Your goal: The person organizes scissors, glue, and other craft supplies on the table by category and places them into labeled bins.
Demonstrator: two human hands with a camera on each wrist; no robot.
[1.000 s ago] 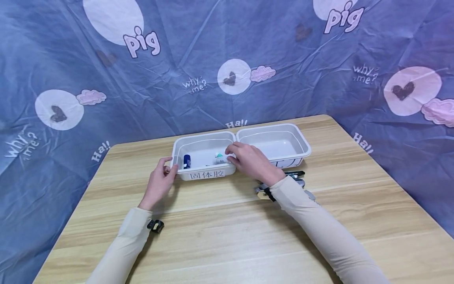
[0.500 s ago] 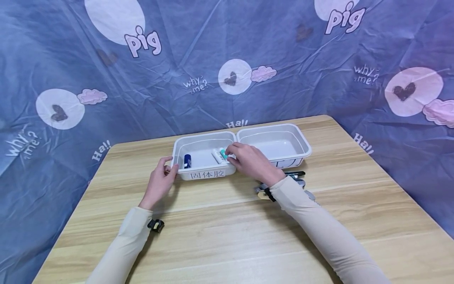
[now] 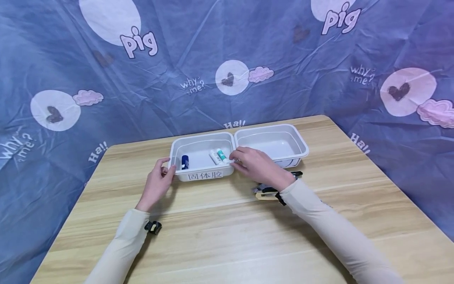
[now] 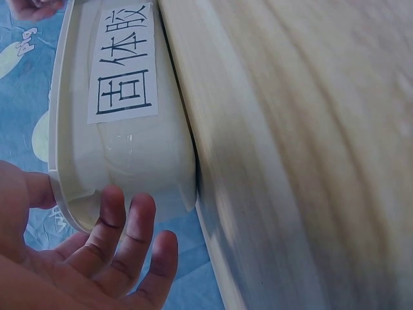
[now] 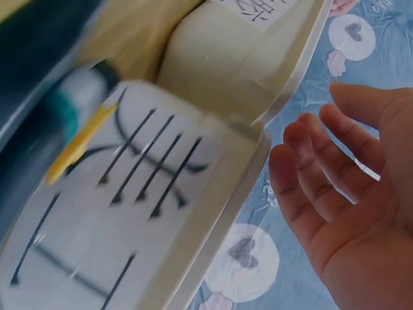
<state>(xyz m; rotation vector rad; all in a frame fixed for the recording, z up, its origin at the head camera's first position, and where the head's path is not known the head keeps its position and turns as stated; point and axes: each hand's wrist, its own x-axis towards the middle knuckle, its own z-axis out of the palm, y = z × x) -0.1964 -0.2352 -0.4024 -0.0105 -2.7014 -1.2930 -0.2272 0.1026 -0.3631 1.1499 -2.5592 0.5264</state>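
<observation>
In the head view, my left hand (image 3: 157,183) holds the left end of a white plastic bin (image 3: 202,137) with a Chinese label. The left wrist view shows the thumb at the bin's (image 4: 129,155) rim and the other fingers along its outer wall. Inside lie a dark blue glue stick (image 3: 185,162), a white one (image 3: 215,157) and a green-and-white one (image 3: 222,154). My right hand (image 3: 257,165) is at this bin's right front corner, beside the green-and-white stick. Its fingers (image 5: 300,187) are loosely bent in the right wrist view, with nothing between them.
A second white bin (image 3: 273,148) adjoins the first on the right. In front of it, partly under the right wrist, lie a yellow cutter knife (image 3: 264,196), a black pen (image 3: 297,174) and grey items. A patterned blue cloth (image 3: 184,47) hangs behind the wooden table (image 3: 213,236).
The white and green-and-white glue sticks have come to rest side by side in the left bin. My right hand has shifted slightly right and toward me; the left has stayed at the bin.
</observation>
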